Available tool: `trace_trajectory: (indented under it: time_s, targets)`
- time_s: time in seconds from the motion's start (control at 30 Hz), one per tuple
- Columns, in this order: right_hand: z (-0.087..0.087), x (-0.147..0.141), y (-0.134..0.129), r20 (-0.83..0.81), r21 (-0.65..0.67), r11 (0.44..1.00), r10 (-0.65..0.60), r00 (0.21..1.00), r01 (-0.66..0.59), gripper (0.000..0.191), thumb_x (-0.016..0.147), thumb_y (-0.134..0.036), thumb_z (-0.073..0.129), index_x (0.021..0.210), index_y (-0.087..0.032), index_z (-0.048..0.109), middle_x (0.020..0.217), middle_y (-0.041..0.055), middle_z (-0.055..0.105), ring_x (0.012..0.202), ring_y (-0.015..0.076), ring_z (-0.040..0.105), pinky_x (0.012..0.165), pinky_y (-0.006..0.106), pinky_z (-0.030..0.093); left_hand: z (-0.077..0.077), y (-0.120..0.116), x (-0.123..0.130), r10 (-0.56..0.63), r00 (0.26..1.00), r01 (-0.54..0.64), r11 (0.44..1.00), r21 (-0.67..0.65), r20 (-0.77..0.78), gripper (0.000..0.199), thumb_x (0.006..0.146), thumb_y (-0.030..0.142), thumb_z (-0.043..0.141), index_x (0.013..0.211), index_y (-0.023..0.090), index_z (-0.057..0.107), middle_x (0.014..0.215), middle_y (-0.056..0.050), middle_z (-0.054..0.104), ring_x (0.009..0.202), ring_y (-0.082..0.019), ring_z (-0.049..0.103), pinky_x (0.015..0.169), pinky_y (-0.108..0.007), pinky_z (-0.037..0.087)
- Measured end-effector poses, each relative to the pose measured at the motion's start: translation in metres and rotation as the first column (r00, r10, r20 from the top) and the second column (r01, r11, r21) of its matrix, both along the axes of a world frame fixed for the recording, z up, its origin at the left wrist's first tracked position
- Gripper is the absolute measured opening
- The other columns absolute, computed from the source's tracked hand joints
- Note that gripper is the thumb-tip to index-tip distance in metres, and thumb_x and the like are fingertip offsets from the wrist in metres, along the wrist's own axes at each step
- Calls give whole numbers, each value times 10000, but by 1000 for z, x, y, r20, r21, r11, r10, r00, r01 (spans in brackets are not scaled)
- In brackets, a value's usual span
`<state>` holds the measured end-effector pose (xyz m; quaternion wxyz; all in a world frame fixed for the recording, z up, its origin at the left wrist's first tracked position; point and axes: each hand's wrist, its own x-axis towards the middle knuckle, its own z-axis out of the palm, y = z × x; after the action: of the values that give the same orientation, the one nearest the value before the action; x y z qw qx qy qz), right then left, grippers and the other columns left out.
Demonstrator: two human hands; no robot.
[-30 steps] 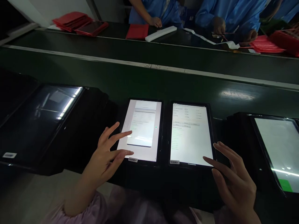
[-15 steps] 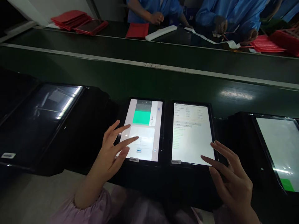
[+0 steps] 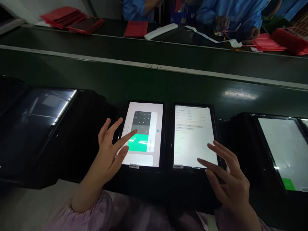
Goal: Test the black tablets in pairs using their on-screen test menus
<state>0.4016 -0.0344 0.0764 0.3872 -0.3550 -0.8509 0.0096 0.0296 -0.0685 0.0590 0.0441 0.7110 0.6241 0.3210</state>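
Two lit tablets lie side by side in front of me. The left tablet (image 3: pixel 155 141) shows a card with a dark keypad and a green block. My left hand (image 3: pixel 109 150) is over its left edge, fingers spread, the index fingertip at the keypad; whether it touches the glass I cannot tell. On the right tablet (image 3: pixel 192 141) there is a white page with check boxes, grey buttons and green text lines. My right hand (image 3: pixel 228 173) hovers at its lower right, fingers apart and holding nothing. Each tablet has a small barcode label at its lower left corner.
A dark-screened device (image 3: pixel 31 128) lies at the left, and another device (image 3: pixel 284 150) with a pale screen and green patch at the right. Beyond a pale rail (image 3: pixel 168 68) are red pouches (image 3: pixel 136 29), a white strip (image 3: pixel 161 31) and people in blue.
The left tablet's screen has scrolled, with the keypad card now lower. My left index fingertip has shifted left and up. The view has shifted slightly. A person's hands across the table have moved away.
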Motion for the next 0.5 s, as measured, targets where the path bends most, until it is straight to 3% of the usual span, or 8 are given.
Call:
trace_trajectory:
  time_s: [0.13, 0.27, 0.37, 0.5]
  targets:
    - [1, 6, -4, 16, -35, 999, 42, 999, -41, 254, 1021, -123, 624, 1002, -255, 840, 1431, 96, 723, 1515, 346, 567, 1079, 517, 639, -4, 6, 0, 15, 1000, -17, 998, -69, -21, 416, 1125, 419, 457, 1397, 426, 771, 1835, 40, 302, 1716, -464, 70, 1325, -788, 196]
    - [-7, 7, -4, 34, -51, 999, 11, 999, -9, 272, 1030, -141, 625, 951, -275, 848, 1424, 81, 738, 1525, 370, 550, 1084, 572, 616, 0, 6, -3, 28, 993, -33, 999, 42, 114, 438, 1129, 472, 439, 1488, 490, 689, 1796, 43, 396, 1709, -453, 138, 1336, -787, 141]
    - [-15, 6, -1, 43, -26, 994, -107, 993, 108, 235, 1041, -163, 646, 1120, -287, 829, 1498, 91, 694, 1588, 396, 469, 1091, 629, 597, 2, 7, -9, 92, 971, -112, 990, 81, 222, 443, 1120, 547, 445, 1513, 539, 651, 1742, 50, 487, 1694, -434, 218, 1348, -769, 133]
    - [-16, 5, 2, 32, -19, 982, -189, 981, 190, 321, 1057, -183, 628, 1311, -317, 772, 1570, 83, 639, 1613, 402, 432, 1110, 659, 580, -1, 11, -15, 172, 891, -185, 983, -8, 420, 406, 1082, 619, 530, 1397, 494, 753, 1667, 39, 578, 1655, -388, 350, 1373, -683, 207]
